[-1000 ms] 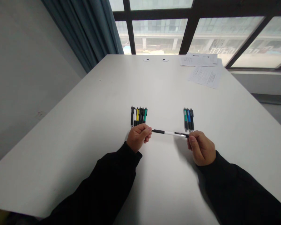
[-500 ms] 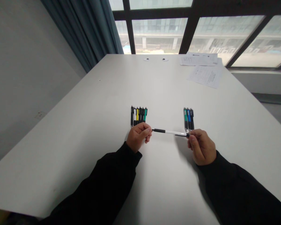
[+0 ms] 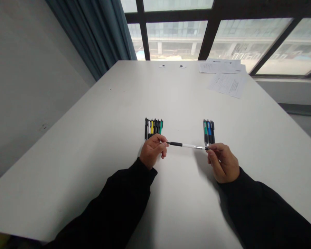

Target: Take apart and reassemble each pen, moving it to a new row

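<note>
Held level above the white table (image 3: 75, 166) is a white-and-black retractable pen (image 3: 188, 145). My left hand (image 3: 152, 150) grips its left end between thumb and fingers. My right hand (image 3: 222, 162) pinches its right end. Just beyond my left hand lies a tight row of several pens (image 3: 153, 129) with black, white, yellow and green barrels. Behind my right hand lies a smaller group of 3 pens (image 3: 208, 132), coloured green, blue and black. My fingers hide the pen's two tips.
Loose printed papers (image 3: 227, 85) lie at the table's far right. Two small round white-and-black discs (image 3: 162, 66) sit near the far edge. A wall runs along the left, with a blue curtain (image 3: 93, 31) and large windows (image 3: 176, 38) beyond the table.
The held pen has shifted slightly up in the view and slid a little left through my left hand. My right fingers have changed their pinch slightly. The pens on the table have not moved.
</note>
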Demonstrator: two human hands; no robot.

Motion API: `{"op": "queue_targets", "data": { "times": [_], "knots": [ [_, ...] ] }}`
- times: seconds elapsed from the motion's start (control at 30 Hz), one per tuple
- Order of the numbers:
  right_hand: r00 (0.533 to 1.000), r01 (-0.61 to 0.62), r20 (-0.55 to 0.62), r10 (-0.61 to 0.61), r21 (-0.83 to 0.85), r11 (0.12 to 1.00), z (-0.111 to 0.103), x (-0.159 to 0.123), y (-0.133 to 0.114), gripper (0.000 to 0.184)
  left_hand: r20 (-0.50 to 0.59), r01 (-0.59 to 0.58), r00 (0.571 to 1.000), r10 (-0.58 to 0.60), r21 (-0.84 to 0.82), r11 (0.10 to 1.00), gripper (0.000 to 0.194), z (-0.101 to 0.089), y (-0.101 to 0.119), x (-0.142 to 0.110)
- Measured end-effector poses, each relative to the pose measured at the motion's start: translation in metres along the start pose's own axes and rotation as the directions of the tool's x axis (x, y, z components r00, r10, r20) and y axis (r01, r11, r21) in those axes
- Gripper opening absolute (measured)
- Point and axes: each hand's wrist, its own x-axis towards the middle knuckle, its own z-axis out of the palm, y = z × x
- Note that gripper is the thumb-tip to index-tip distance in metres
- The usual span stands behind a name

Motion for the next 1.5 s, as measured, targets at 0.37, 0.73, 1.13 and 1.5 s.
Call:
{"op": "queue_targets", "data": {
  "times": [0.37,0.73,1.13,1.5],
  "knots": [
    [0.999,0.027,0.019,-0.026,-0.024,0.999,0.003,0.0,0.006,0.01,0.082,0.105,0.991,-0.102,-0.032,0.994,0.021,0.005,0.01,-0.003],
    [0.998,0.042,-0.045,-0.042,-0.014,0.999,0.008,-0.001,0.013,0.01,0.282,0.325,0.901,-0.329,0.063,0.944,0.033,0.007,0.009,-0.005],
    [0.985,-0.065,0.166,0.037,0.166,0.984,0.013,-0.006,-0.017,0.019,0.481,0.413,0.788,-0.385,0.052,0.909,0.026,0.026,0.011,-0.015],
    [0.761,-0.526,0.598,0.251,0.343,0.778,0.022,-0.012,-0.025,0.048,0.376,-0.177,0.926,-0.017,0.474,0.862,0.021,0.028,0.005,-0.022]
  ]
}}
